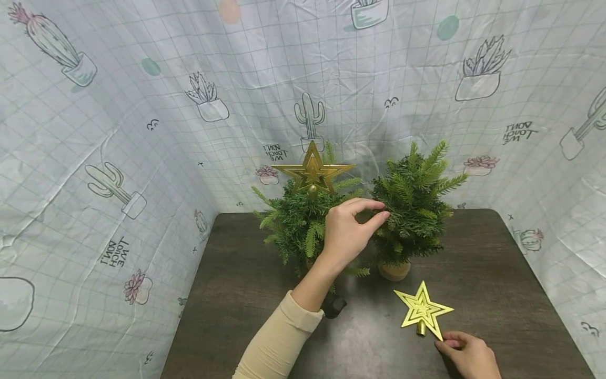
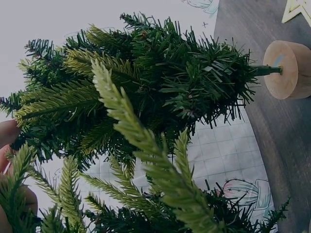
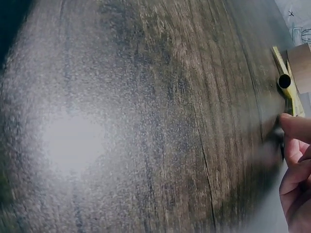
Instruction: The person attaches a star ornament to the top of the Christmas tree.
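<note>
With thumb and forefinger my left hand (image 1: 350, 226) pinches at a branch tip on the left side of the right artificial fir tree (image 1: 414, 205). In the left wrist view the fingertips (image 2: 7, 132) meet the tip of a light green branch (image 2: 58, 102); part of that hand is hidden by foliage. Below, my right hand (image 1: 468, 352) holds a gold star tree topper (image 1: 423, 308) by its lower right point, between thumb and fingers. The topper's short tube faces down toward me. In the right wrist view its hollow end (image 3: 285, 81) shows.
A second small tree (image 1: 295, 226) stands to the left, topped by another gold star (image 1: 312, 171). The right tree has a round wooden base (image 1: 394, 271). A small black object (image 1: 334, 306) lies near my left forearm. Cactus-print cloth (image 1: 246, 63) surrounds the dark wooden table (image 1: 227, 295).
</note>
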